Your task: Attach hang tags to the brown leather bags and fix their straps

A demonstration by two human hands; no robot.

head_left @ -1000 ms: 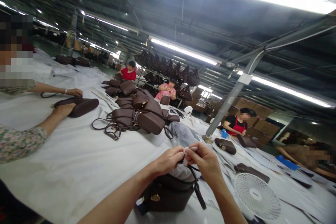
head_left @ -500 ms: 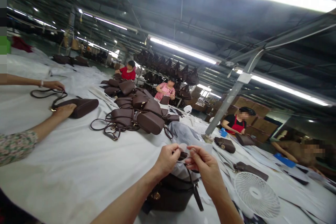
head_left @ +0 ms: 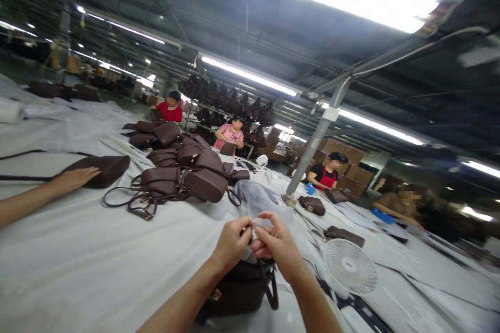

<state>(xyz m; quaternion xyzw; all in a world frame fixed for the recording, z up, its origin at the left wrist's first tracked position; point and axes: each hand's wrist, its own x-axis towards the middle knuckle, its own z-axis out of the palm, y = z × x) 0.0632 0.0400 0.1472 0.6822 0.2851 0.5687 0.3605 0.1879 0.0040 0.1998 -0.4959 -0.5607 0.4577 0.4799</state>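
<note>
A small white piece of thin wrapping (head_left: 258, 225) is pinched between my two hands, just above a dark brown bag. My left hand (head_left: 233, 242) has its thumb and fingers closed on the left side of the piece. From the right, my right hand (head_left: 275, 242) grips it too, with the fingers bent. Under my hands stands the dark brown bag (head_left: 238, 291), with a gold clasp on its front and a strap loop hanging at its right side. Pale wrapping shows at the bag's top, partly hidden by my hands.
A pile of brown bags (head_left: 195, 158) lies ahead on the white-covered table (head_left: 117, 265). At left a co-worker's hand rests on another bag (head_left: 113, 170). A white fan (head_left: 349, 266) and a metal post (head_left: 312, 151) stand to the right. Several people work farther off.
The camera view has turned right, so things sit farther left. My hands have come closer together around the white piece. One co-worker's hand at left has left the view.
</note>
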